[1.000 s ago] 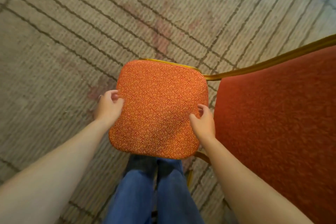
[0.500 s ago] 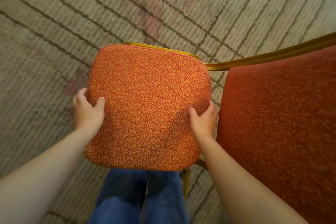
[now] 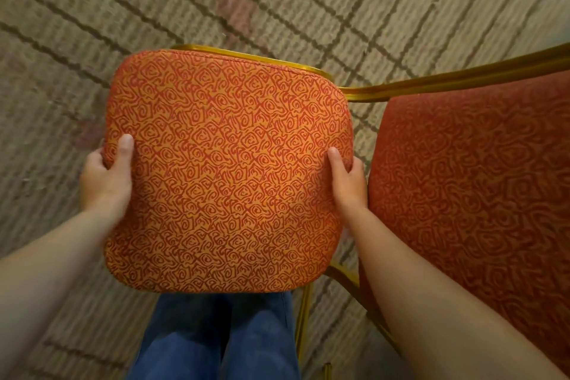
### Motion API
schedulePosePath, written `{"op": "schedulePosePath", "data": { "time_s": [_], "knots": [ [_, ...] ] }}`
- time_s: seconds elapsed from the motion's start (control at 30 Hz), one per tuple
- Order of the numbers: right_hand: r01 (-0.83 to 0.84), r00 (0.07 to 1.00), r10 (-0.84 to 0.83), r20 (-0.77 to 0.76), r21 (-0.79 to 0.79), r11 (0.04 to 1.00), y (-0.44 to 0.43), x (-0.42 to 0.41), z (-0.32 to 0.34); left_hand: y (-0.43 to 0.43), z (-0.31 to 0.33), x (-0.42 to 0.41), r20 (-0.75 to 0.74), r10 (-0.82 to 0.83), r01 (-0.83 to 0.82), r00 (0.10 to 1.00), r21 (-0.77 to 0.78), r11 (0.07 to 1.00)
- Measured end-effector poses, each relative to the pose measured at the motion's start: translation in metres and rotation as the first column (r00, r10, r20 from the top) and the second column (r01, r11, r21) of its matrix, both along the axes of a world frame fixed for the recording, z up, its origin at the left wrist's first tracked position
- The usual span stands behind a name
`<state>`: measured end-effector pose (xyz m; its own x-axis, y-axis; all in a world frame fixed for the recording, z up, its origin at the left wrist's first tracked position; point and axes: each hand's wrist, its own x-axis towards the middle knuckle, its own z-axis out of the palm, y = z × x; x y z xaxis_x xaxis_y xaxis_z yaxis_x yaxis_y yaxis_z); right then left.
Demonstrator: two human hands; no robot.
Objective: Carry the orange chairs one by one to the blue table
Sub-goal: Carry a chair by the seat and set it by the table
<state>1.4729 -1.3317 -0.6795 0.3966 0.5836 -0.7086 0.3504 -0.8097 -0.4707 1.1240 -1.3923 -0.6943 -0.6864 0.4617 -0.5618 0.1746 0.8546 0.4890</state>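
I look straight down on an orange chair: its patterned seat cushion fills the middle of the view, its backrest stands at the right in a gold metal frame. My left hand grips the seat's left edge, thumb on top. My right hand grips the right edge beside the backrest. The chair's legs are mostly hidden under the seat. No blue table is in view.
Beige carpet with dark grid lines and faded reddish patches covers the floor all round. My legs in blue jeans show below the seat's near edge. A gold chair leg runs down beside them.
The seat has grown larger in view and come closer to me. Both hands have slid further along the seat's sides, thumbs now pressed on top of the cushion.
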Motion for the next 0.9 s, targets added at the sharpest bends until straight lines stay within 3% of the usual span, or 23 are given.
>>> {"op": "schedulePosePath", "data": {
  "time_s": [0.2,0.4,0.67,0.9],
  "knots": [
    [0.096,0.995,-0.094,-0.044,0.026,0.995,-0.001,0.002,-0.004,-0.003,0.002,0.003,-0.036,0.054,-0.053,0.998,0.024,0.998],
    [0.231,0.959,-0.244,-0.143,-0.099,0.968,-0.004,0.008,-0.013,-0.005,0.002,-0.004,0.018,0.029,-0.029,0.999,-0.012,1.000],
    [0.222,0.950,-0.248,-0.188,-0.150,0.963,-0.003,0.011,-0.010,-0.004,0.000,-0.022,0.270,0.045,-0.014,0.962,-0.116,0.993],
    [0.204,0.941,-0.248,-0.230,-0.199,0.959,0.000,0.010,0.000,-0.003,0.004,-0.014,0.242,0.066,-0.051,0.968,-0.066,0.996]
  ]
}}
